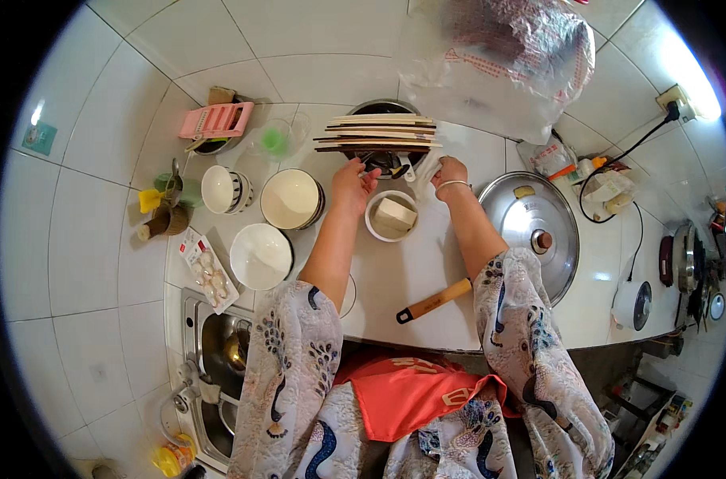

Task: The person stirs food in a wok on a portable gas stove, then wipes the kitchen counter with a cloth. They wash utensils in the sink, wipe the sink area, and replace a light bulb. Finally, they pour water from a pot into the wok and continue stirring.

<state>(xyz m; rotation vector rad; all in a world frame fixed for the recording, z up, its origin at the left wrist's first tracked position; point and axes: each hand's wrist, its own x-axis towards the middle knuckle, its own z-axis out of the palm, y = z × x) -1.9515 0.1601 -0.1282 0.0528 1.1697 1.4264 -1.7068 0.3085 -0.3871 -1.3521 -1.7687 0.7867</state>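
Both my arms reach forward over the white counter. My left hand (355,185) has its fingers loosely bent and apart, just left of several dark spoons (385,165). My right hand (451,172) is closed at the edge of a thin whitish translucent piece, like plastic film (425,174). Beyond the hands, several chopsticks (379,134), pale and dark, lie side by side across a dark round pan (385,106). Between my forearms stands a white bowl (371,227) holding a pale rectangular block (395,214).
White bowls (261,257) stand on the left, near packaged eggs or mushrooms (211,275) and a steel sink (219,343). A large metal lid (530,223) lies right. A wooden handle (439,300) pokes from under my right sleeve. A plastic bag (507,72) hangs at the back.
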